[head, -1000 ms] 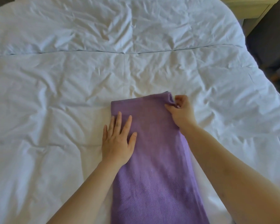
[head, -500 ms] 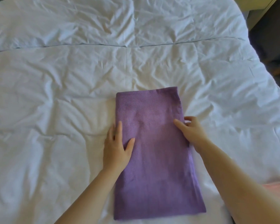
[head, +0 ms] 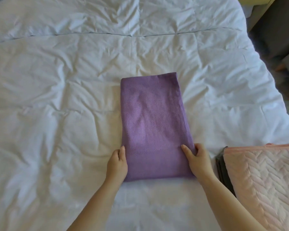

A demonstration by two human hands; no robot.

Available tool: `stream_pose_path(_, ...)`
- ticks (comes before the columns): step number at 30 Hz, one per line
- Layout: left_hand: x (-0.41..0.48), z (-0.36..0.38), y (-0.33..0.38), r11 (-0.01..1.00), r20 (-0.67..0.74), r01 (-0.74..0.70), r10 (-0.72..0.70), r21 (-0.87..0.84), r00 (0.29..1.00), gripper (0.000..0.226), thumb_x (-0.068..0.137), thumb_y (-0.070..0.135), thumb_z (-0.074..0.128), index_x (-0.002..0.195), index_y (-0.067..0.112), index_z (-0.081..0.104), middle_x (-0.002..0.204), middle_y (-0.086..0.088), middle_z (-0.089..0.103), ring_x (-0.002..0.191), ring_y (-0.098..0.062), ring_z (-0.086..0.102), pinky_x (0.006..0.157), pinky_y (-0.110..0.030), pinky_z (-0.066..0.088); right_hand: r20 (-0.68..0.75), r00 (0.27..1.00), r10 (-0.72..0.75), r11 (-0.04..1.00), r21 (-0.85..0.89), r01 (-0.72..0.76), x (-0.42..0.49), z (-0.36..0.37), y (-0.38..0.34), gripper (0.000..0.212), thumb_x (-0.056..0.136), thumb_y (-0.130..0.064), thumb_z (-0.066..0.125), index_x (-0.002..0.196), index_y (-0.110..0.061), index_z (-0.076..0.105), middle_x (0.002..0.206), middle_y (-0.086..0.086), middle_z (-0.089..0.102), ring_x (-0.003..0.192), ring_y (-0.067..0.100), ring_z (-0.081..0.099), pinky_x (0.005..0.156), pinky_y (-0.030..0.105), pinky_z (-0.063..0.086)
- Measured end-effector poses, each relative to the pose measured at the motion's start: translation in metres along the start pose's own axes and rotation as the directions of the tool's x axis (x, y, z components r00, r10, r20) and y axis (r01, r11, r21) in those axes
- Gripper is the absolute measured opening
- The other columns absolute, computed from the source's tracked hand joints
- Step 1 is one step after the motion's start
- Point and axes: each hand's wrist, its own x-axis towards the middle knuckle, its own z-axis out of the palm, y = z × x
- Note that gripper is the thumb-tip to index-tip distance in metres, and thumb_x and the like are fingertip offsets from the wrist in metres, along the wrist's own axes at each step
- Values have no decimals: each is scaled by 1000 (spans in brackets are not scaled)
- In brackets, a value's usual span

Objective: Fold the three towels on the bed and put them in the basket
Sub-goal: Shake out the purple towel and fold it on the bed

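Observation:
A purple towel (head: 153,124) lies folded into a long rectangle on the white bed (head: 57,114), its length running away from me. My left hand (head: 117,165) grips the towel's left edge near the close end, fingers curled under it. My right hand (head: 198,161) pinches the right edge near the same end, thumb on top. At the lower right lies a folded pink towel (head: 264,177) with a zigzag texture, on top of a folded dark grey towel (head: 221,167) whose edge shows beneath it. No basket is in view.
The crumpled white duvet covers the whole bed, with a seam (head: 107,34) across the far part. Past the bed's right edge stands dark furniture (head: 277,30) on the floor.
Both hands slid down the purple towel from its far end and middle to its near end. The view tilted down, bringing the pink and grey towels into sight.

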Motion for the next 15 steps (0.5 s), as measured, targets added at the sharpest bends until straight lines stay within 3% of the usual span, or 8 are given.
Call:
stream_pose_path(2,-7,-3,-6,996,-14,51,-50,67,999,43,101,38,35,91,4,59,89,-13,63,94,-36,59,72,-32,37,15,1000,4,997,-71,-3,-9,3,6,29,86,-37,65,94,-13,53,82,1,57,76,23,53,59,29,35)
stream_pose_path(4,-17,-4,-10,996,-45,25,-21,90,999,41,99,43,38,91,7,56,82,-4,59,90,-33,60,70,-32,38,-14,998,-55,985,-166,52,-17,7,13,35,86,-34,65,106,-7,55,96,7,55,86,26,53,70,30,40)
stream_pose_path(6,-27,-5,-8,994,-38,-35,40,108,998,44,94,52,43,107,11,52,90,3,58,89,-25,59,71,-32,43,-26,999,-44,989,-145,39,-25,6,17,47,85,-33,67,121,-7,50,107,4,52,94,22,52,79,30,43)
stream_pose_path(8,-36,-7,-7,983,-9,-89,91,159,996,48,90,56,48,116,15,49,100,2,60,91,-24,59,75,-35,49,40,999,21,996,-82,-18,-32,1,20,49,85,-31,68,123,-8,48,105,0,52,91,18,51,75,28,40)
stream_pose_path(11,-46,-12,-16,962,2,-113,117,248,993,36,93,49,47,98,13,49,87,-1,61,85,-29,59,71,-36,47,141,988,65,995,-81,-54,-40,-10,23,36,84,-32,69,105,-6,57,96,8,63,83,24,58,67,31,43)
stream_pose_path(15,-71,-16,-41,964,62,-83,70,251,996,29,95,41,49,80,16,44,77,-2,54,82,-32,57,67,-33,38,181,981,67,995,-79,-54,-65,-23,38,24,85,-34,65,99,-16,56,89,1,62,78,16,57,62,29,41)
